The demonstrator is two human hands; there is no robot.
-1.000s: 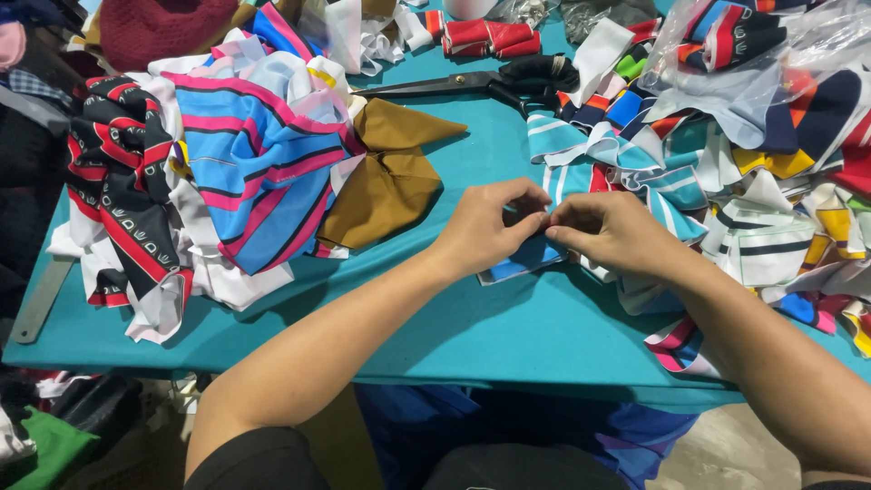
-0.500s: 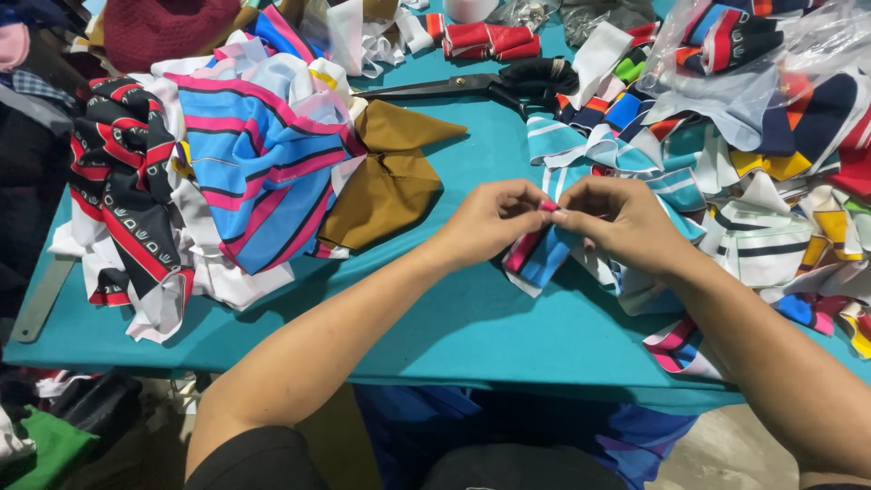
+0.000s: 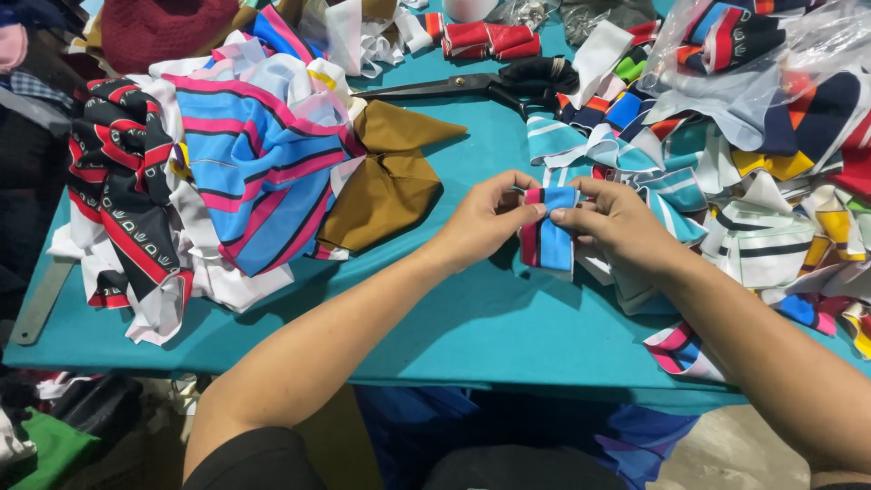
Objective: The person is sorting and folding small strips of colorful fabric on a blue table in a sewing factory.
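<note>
Packaging. One package is visible: a clear plastic bag [image 3: 780,63] lying at the far right corner of the teal table [image 3: 435,327]. It is crumpled, glossy and transparent, with white glare along its folds. Through its film show folded fabric pieces in navy, red, white and light blue stripes. Its lower edge rests on the heap of striped fabric scraps [image 3: 726,191] spread over that side of the table. No labels, signs or screens appear.
</note>
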